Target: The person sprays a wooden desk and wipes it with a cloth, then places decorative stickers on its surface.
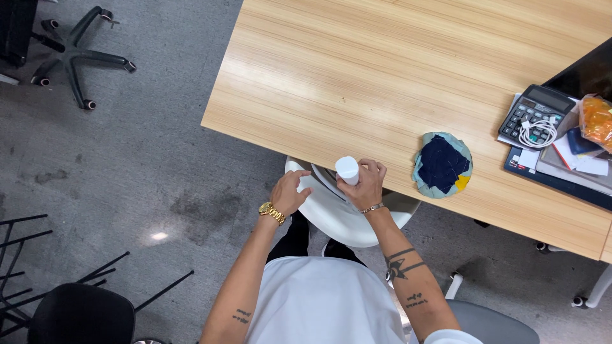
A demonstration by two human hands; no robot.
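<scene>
The small white bottle (347,170) is a short, plain cylinder with a flat top, held upright in the right hand (364,186), whose fingers are clenched around its lower half so only the top part shows. It sits just off the near edge of the counter (357,70), above the white chair (331,210) tucked under that edge. The left hand (289,192) rests on the chair's rim just beside the bottle, fingers curled loosely and holding nothing that can be seen. There is one bottle, one round patchwork cloth (442,165) in navy, pale green and yellow lying near the counter's near edge to the right of the hands, one calculator (537,113) toward the right end, one coiled white cable (535,132) lying on it, and one orange packet (598,119) cut off by the right border. Papers and folders (567,162) are stacked under the calculator; how many is hard to tell. Two wrists carry jewellery: a gold watch (272,212) on the left, a thin bracelet (373,207) on the right. Most of the white chair is hidden by the counter and the arms. A black chair base (75,60) stands on the grey floor (146,165) past the counter's left corner.
</scene>
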